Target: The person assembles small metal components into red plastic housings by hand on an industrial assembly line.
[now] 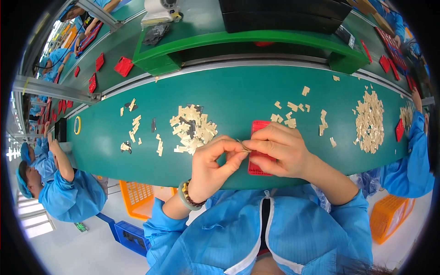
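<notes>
Both hands meet over the near middle of the green table (238, 96). My left hand (215, 160) pinches a small thin flat piece (244, 146) between thumb and forefinger. The fingertips of my right hand (286, 149) close on the same piece from the other side; its exact kind is too small to tell. Beneath my right hand lies a red rectangular tray (259, 169), partly covered by the fingers. Left of it is a pile of beige and dark flat pieces (195, 128). Several loose beige pieces (292, 107) lie beyond the right hand.
A larger beige pile (369, 121) lies at the right. A green shelf (192, 43) carrying a black box (284, 16) spans the far side. A yellow ring (77, 125) sits far left. Co-workers in blue sit left (68, 188) and right (410, 160). Orange baskets (137, 199) stand below.
</notes>
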`<state>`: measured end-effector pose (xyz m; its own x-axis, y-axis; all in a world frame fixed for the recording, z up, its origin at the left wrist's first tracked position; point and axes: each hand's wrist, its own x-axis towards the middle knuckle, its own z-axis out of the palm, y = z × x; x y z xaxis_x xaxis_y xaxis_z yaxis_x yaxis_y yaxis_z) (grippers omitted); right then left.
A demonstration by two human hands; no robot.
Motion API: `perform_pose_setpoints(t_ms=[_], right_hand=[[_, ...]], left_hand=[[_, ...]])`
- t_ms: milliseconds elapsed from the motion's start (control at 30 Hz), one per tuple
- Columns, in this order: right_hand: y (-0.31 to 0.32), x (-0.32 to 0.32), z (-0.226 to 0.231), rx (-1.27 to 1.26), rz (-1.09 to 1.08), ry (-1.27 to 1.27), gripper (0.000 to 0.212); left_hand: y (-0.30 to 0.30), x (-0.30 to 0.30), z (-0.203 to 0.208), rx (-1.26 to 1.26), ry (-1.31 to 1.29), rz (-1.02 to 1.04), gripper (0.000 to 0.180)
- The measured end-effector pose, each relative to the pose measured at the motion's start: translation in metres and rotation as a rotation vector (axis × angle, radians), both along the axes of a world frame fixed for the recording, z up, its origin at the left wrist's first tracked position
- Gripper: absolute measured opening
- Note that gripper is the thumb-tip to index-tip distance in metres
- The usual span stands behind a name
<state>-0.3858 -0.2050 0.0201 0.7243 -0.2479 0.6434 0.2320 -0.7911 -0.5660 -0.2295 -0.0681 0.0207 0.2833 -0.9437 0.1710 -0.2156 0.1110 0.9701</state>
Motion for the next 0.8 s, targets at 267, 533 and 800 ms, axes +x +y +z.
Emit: perform_pose_setpoints(t_ms=[267, 533, 800], right_hand=[[0.007, -0.017, 0.002, 0.338, -0.007, 0.07, 0.015], [-0.039, -0.067, -0.023, 0.217, -0.57, 0.32, 0.02], [-0.01, -0.045, 0.012, 0.198, -0.017, 0.309, 0.024]], left_hand=[[-0.018, -0.002, 0.013, -0.22, -0.445, 0.011, 0.014], [-0.032, -0.01, 0.007, -0.506, -0.578, -0.313, 0.02], [-0.035, -0.015, -0.001, -0.736, -1.017, -0.094, 0.021]])
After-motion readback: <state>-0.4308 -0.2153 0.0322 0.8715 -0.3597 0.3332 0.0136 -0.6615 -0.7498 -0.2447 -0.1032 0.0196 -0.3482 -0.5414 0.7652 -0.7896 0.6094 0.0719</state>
